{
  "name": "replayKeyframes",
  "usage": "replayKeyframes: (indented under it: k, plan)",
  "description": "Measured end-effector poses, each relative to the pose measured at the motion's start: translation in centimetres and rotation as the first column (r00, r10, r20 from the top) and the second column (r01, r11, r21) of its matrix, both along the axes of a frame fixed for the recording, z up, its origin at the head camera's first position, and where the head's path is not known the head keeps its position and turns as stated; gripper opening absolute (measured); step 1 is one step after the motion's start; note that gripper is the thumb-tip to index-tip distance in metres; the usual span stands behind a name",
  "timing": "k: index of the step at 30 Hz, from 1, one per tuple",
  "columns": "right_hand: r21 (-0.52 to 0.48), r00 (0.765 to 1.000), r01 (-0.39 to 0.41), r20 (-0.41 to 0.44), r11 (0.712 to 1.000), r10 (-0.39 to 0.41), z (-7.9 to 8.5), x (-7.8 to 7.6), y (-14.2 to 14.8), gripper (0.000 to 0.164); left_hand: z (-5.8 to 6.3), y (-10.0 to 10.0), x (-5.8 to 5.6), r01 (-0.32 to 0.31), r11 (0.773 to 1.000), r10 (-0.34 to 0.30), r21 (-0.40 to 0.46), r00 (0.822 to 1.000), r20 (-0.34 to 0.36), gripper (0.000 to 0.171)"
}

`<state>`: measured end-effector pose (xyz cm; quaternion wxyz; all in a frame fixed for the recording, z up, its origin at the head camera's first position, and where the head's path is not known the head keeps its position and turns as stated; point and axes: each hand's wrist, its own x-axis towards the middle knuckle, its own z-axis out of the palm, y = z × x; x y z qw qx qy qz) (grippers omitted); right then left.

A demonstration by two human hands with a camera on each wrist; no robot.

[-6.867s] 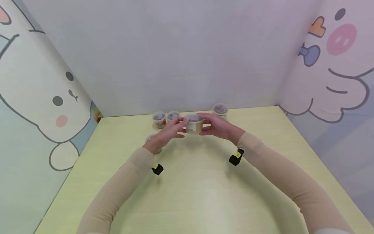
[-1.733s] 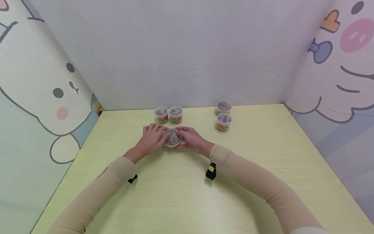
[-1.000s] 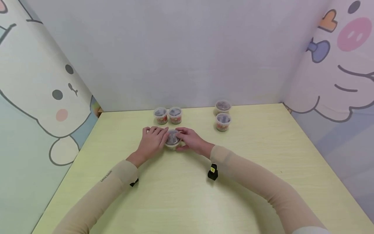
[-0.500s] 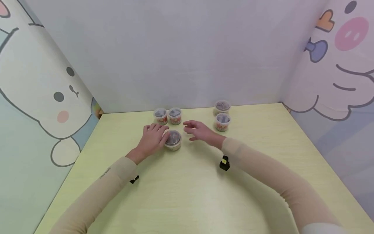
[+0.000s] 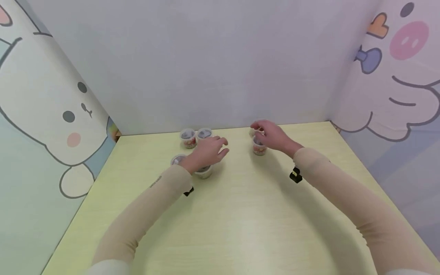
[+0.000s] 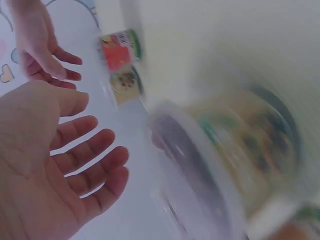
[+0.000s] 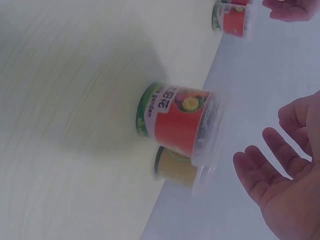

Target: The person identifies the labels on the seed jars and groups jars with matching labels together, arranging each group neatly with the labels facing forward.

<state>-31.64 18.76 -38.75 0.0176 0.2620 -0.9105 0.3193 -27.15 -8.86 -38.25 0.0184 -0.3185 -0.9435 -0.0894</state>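
Observation:
My right hand point(image 5: 272, 136) hovers over the right-hand pair of lidded plastic tubs, fingers loosely bent and holding nothing. In the right wrist view, the nearer tub has a red label point(image 7: 175, 125) and a clear lid; a beige tub point(image 7: 175, 169) stands partly hidden behind it. My left hand point(image 5: 207, 153) is in the air above a pale tub point(image 5: 204, 173), covering much of its lid from the head camera. The left wrist view shows its fingers point(image 6: 95, 150) relaxed, with a tub point(image 6: 225, 155) blurred below them. Another tub point(image 5: 178, 159) sits left of that one, partly behind the left wrist.
Two red-labelled tubs, one at the left point(image 5: 188, 138) and one beside it point(image 5: 204, 133), stand near the back of the pale wooden table point(image 5: 240, 221). A plain grey wall point(image 5: 213, 68) rises behind, with cartoon-printed panels point(image 5: 44, 99) on both sides.
Both hands held a tub in the air earlier, then set it at front left. The right hand has let go and moved right to the other pair; the left has lifted off and shifted right.

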Motion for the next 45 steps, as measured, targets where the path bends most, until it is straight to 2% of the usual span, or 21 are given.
replayKeyframes:
  k: [2, 5, 9, 15, 18, 20, 23, 26, 28, 32, 35, 38, 43, 45]
  plan:
    - [-0.018, 1.000, 0.025, -0.006, 1.000, -0.026, -0.3, -0.2, 0.9, 0.034, -0.1, 1.7, -0.6, -0.015, 0.999, 0.012, 0.032, 0.996, 0.091, 0.036]
    - [-0.055, 0.998, 0.065, 0.018, 0.996, -0.064, -1.2, -0.4, 2.0, 0.035, -0.5, 4.2, -1.3, -0.059, 0.991, 0.031, 0.123, 0.976, 0.214, 0.040]
    - [-0.094, 0.991, 0.120, 0.064, 0.988, -0.114, -2.5, -0.2, 2.9, 0.034, -1.6, 7.0, -2.0, -0.165, 0.950, 0.064, 0.266, 0.934, 0.352, 0.048]
    - [-0.147, 0.970, 0.195, 0.175, 0.970, -0.169, -4.2, 0.6, 3.6, 0.044, -4.3, 9.8, -2.8, -0.347, 0.833, 0.109, 0.431, 0.866, 0.488, 0.056]
    - [-0.174, 0.945, 0.228, 0.277, 0.958, -0.175, -5.1, 0.9, 3.9, 0.054, -5.6, 11.0, -2.8, -0.417, 0.764, 0.114, 0.492, 0.838, 0.534, 0.060]
    - [-0.213, 0.921, 0.244, 0.355, 0.946, -0.158, -5.6, 1.0, 4.1, 0.059, -6.2, 11.7, -2.8, -0.452, 0.713, 0.112, 0.536, 0.828, 0.550, 0.062]
    - [-0.301, 0.882, 0.255, 0.462, 0.919, -0.093, -6.2, 1.3, 4.1, 0.063, -7.0, 12.6, -2.8, -0.471, 0.646, 0.097, 0.601, 0.831, 0.548, 0.061]
    - [-0.386, 0.844, 0.277, 0.536, 0.880, -0.031, -6.5, 1.4, 4.0, 0.062, -7.7, 13.2, -2.7, -0.470, 0.605, 0.083, 0.643, 0.840, 0.536, 0.058]
    - [-0.425, 0.824, 0.294, 0.567, 0.856, -0.001, -6.6, 1.5, 3.9, 0.062, -8.0, 13.4, -2.7, -0.460, 0.596, 0.078, 0.658, 0.849, 0.523, 0.056]
    - [-0.455, 0.797, 0.336, 0.604, 0.825, 0.009, -6.4, 1.7, 3.6, 0.062, -8.3, 13.5, -2.8, -0.441, 0.602, 0.076, 0.665, 0.861, 0.503, 0.057]
    - [-0.462, 0.783, 0.354, 0.622, 0.813, 0.012, -6.3, 1.8, 3.5, 0.062, -8.4, 13.4, -2.8, -0.437, 0.596, 0.062, 0.674, 0.862, 0.504, 0.057]
    - [-0.465, 0.769, 0.380, 0.639, 0.799, 0.007, -6.4, 1.9, 3.4, 0.060, -8.6, 13.4, -2.8, -0.445, 0.581, 0.045, 0.681, 0.854, 0.519, 0.057]
    - [-0.473, 0.769, 0.387, 0.639, 0.791, 0.006, -6.6, 2.1, 3.2, 0.061, -8.7, 13.5, -2.5, -0.480, 0.543, 0.043, 0.690, 0.836, 0.547, 0.057]
    - [-0.475, 0.776, 0.382, 0.631, 0.793, 0.005, -6.6, 2.1, 3.2, 0.061, -8.7, 13.5, -2.5, -0.481, 0.526, 0.035, 0.701, 0.836, 0.548, 0.058]
